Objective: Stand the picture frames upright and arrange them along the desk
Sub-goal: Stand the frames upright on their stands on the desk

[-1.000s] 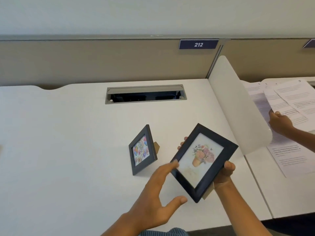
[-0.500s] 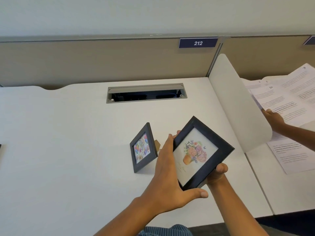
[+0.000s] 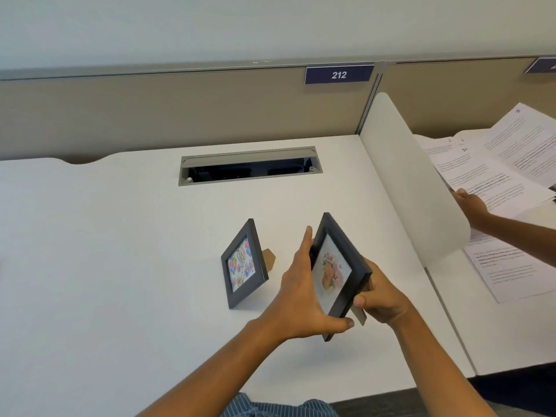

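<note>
A black flower picture frame (image 3: pixel 340 272) is held above the white desk (image 3: pixel 105 251), turned edge-on and tilted. My left hand (image 3: pixel 304 293) clasps its left and lower edge, thumb under the bottom corner. My right hand (image 3: pixel 380 299) is behind the frame, fingers on its back and on the grey stand flap (image 3: pixel 359 316). To the left, a second black frame (image 3: pixel 243 266) with a colourful balloon picture stands upright on the desk, propped on its brown stand (image 3: pixel 269 258).
A cable slot (image 3: pixel 249 165) is cut into the desk near the back panel. A curved white divider (image 3: pixel 412 182) bounds the desk on the right. Beyond it another person's hand (image 3: pixel 471 206) handles printed papers (image 3: pixel 493 173) on the neighbouring desk.
My left hand closed onto the flower frame's left edge. The frame turned from face-up to nearly edge-on, and my right hand shifted to its back. The neighbour's papers were lifted.
</note>
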Demonstrator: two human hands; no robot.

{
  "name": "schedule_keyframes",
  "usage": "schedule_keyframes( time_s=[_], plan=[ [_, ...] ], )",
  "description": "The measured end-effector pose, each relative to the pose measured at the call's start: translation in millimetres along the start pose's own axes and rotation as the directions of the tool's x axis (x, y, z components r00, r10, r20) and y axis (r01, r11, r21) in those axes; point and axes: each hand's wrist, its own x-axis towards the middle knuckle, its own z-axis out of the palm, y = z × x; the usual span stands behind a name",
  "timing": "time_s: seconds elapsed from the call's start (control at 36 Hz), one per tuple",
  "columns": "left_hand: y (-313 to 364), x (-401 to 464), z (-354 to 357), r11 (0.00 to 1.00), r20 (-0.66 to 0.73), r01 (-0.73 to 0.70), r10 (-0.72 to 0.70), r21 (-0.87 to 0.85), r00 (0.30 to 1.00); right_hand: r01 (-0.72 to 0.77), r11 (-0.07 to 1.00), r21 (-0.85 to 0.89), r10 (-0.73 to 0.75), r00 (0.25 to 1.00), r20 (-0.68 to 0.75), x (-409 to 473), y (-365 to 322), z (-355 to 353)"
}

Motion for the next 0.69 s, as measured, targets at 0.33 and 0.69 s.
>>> schedule_keyframes(
  time_s=[0.33, 0.69],
  plan=[
    [-40, 26, 9, 0.993, 0.070, 0.116, -0.114, -0.013, 0.991, -0.058, 0.901, -0.430, 0.029, 0.997, -0.074, 6, -1, -66],
    [-62, 40, 14, 0.987, 0.120, 0.159, -0.159, 0.008, 0.980, -0.100, 0.860, -0.501, 0.083, 0.995, -0.056, 25, 25, -82]
  ],
)
